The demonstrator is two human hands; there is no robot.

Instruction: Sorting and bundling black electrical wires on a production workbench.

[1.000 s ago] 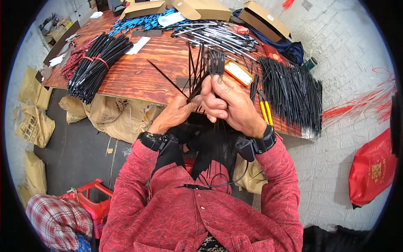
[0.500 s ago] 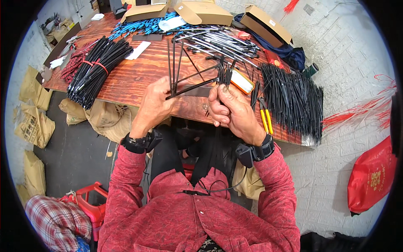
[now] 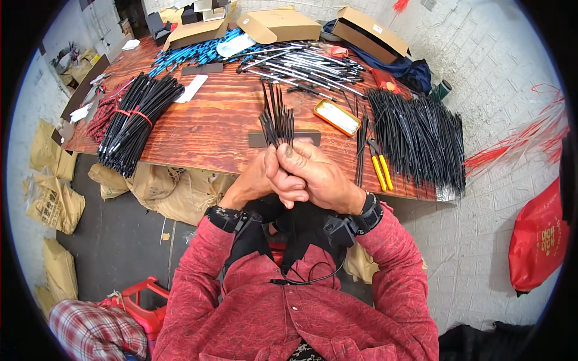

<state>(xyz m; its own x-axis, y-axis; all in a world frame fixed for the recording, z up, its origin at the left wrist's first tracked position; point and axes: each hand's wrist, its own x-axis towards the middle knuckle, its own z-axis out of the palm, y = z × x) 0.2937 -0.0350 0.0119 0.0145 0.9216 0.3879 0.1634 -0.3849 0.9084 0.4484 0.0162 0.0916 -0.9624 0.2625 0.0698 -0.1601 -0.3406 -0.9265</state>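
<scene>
In front of my chest, my two hands are together around a bunch of thin black rods (image 3: 278,123), which fan out upward over the table's near edge. My right hand (image 3: 313,174) is closed on the lower part of the bunch, its thumb pressed along the front. Close against it, my left hand (image 3: 256,177) is wrapped round the same rods from the other side. Its fingers are partly hidden behind the right hand. A flat dark strip (image 3: 259,139) lies on the table just behind the bunch.
The wooden table (image 3: 211,120) holds a banded black rod bundle (image 3: 135,123) at left and a large black rod pile (image 3: 415,141) at right. Yellow-handled pliers (image 3: 380,168) and an orange-rimmed tin (image 3: 337,117) lie nearer. Blue rods (image 3: 192,57), silver rods (image 3: 313,66) and cardboard boxes (image 3: 280,25) stand behind.
My left hand has brought its separate, spread rods to the right, into the bunch. My right hand has shifted left and lower, and the hands now meet around one upright bunch.
</scene>
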